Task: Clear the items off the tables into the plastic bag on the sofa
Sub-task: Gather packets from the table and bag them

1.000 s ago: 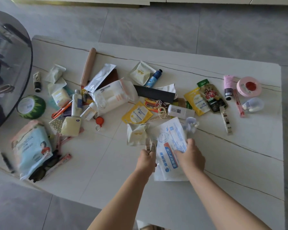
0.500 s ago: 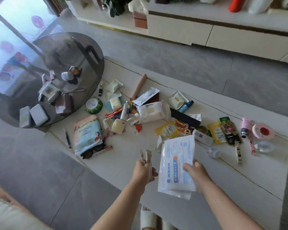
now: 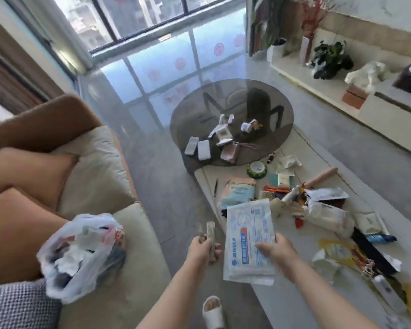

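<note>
A: Why are both hands up between the table and the sofa?

B: I think each one carries something for the plastic bag (image 3: 81, 255), which lies open on the sofa (image 3: 138, 257) cushion, at the person's left. The right hand (image 3: 277, 251) pinches a flat white packet (image 3: 248, 241) by its edge, thumb on the front. The left hand (image 3: 201, 251) is closed around two thin sachets (image 3: 209, 233) which stand up from the fist.

A: Can you read the packet?

B: Not really. It has a blue and red band with white characters, too blurred to read.

A: And the rest?

B: Many small items still lie on the marble table (image 3: 282, 302), and some boxes on the round glass table (image 3: 266, 110). So the task seems far from finished.
</note>
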{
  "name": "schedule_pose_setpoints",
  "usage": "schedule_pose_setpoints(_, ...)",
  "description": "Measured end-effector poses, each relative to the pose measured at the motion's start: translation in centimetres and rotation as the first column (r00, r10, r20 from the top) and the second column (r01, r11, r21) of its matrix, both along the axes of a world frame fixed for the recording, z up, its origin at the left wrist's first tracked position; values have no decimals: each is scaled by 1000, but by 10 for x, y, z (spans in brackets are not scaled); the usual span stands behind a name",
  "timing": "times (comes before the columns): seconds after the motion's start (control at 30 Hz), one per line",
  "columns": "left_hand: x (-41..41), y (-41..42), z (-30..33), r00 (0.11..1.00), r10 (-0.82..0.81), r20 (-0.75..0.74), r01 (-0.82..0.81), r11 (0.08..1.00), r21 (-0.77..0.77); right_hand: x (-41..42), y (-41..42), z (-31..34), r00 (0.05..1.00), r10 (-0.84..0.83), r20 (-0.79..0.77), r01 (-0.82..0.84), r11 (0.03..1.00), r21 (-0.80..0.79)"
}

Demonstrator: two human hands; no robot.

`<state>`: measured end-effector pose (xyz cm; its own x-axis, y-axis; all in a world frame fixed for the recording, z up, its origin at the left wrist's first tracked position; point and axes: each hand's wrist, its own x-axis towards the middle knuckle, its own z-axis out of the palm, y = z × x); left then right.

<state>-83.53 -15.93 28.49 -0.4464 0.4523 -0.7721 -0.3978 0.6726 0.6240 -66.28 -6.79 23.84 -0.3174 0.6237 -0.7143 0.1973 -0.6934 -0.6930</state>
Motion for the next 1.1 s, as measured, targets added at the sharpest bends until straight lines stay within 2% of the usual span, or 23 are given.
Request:
schedule_pose_setpoints(0.17,-86,-57,23,951,301,67,-302,953,6,-112,-11,40,959,269,-90,-266,963,50)
schedule_pose_setpoints(0.33,-161,-112,28,863,495,99,-498,867,0,-219,-41,55,881,468,-65,-463,882,87)
schedule_pose_setpoints(0.6,-270,-182,9,789,607,90,-610,793,0,-349,-101,47,762,647,30,-646,755,107)
schedule_pose_setpoints(0.7,-298,-209,3,746,660,85,-662,750,-6,-384,-121,34,746,660,91,-666,736,125)
schedule_pose_setpoints(0.9,-342,-256,-12,715,698,-34,-699,715,-17,-447,-152,9,700,697,156,-713,696,89)
schedule_pose_setpoints(1.1,-386,-275,-34,677,729,-103,-735,675,-56,-528,-160,-14,541,784,305,-841,504,195)
